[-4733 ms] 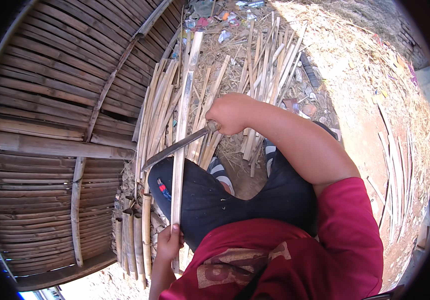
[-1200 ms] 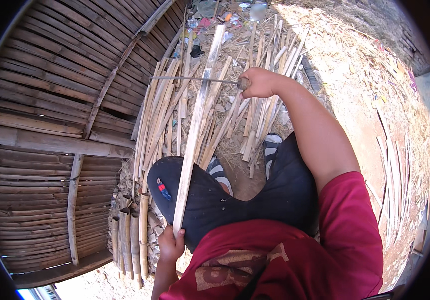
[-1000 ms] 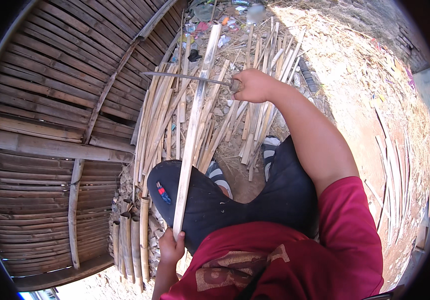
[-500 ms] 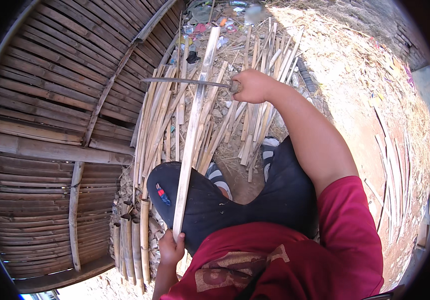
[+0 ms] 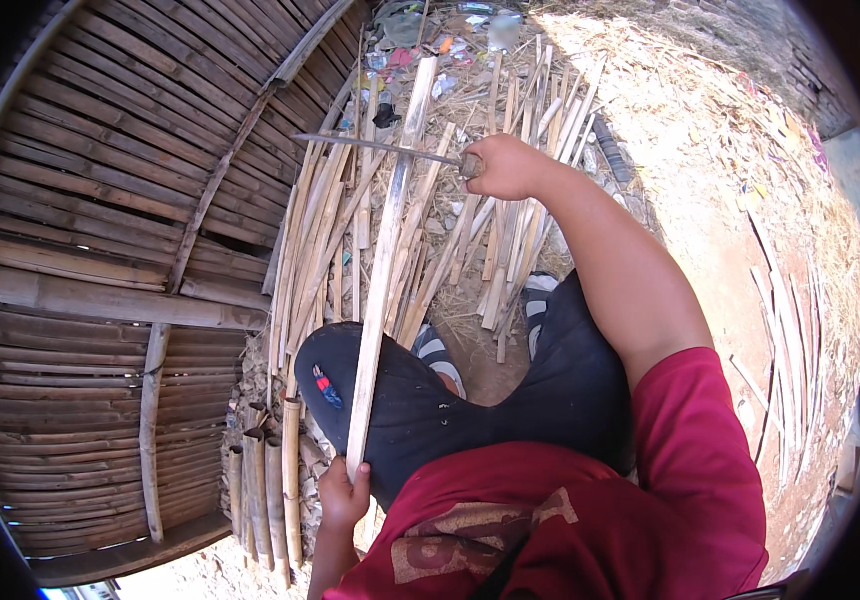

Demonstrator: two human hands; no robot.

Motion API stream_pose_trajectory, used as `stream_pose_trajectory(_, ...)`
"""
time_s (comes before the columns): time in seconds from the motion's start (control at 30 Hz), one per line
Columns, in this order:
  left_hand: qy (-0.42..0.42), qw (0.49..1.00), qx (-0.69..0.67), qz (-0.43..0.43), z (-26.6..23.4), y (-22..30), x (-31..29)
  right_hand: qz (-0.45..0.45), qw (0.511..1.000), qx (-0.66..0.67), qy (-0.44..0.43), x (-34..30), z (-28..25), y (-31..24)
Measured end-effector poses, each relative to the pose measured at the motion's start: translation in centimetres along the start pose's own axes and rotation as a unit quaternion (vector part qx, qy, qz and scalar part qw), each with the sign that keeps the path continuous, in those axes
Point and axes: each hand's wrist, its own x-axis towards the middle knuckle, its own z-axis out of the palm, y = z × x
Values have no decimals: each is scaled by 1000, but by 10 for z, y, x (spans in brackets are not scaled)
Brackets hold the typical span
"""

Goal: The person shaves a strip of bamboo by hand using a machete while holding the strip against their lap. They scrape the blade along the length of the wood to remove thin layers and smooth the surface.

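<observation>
A long pale bamboo strip (image 5: 387,250) runs away from me, crossing my left thigh. My left hand (image 5: 344,492) grips its near end, with the thumb lying along the strip. In my right hand (image 5: 506,167) is the handle of a machete (image 5: 365,145), fingers wrapped round it. The thin dark blade points left and crosses the strip toward its far end. Whether the blade's edge touches the strip, I cannot tell.
Many split bamboo strips (image 5: 510,260) lie on the ground ahead. A slatted bamboo wall (image 5: 100,170) stands on the left, with upright bamboo tubes (image 5: 272,490) near it. More thin strips (image 5: 788,350) lie on the right. Scattered litter (image 5: 440,50) shows at the far end.
The machete blade has tilted, its tip now a little farther away, and it sits slightly farther along the strip. My left hand and the strip have hardly moved.
</observation>
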Motion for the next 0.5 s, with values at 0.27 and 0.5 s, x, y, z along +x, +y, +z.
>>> stream_pose_trajectory(0.27, -31, 996, -72, -51, -4, -7, 1, -100, 977, -20, -186, -17, -17, -36)
stream_pose_trajectory(0.5, -28, 996, -54, -65, -3, 0, 1, -36, 997, 4, -62, -10, -10, -20)
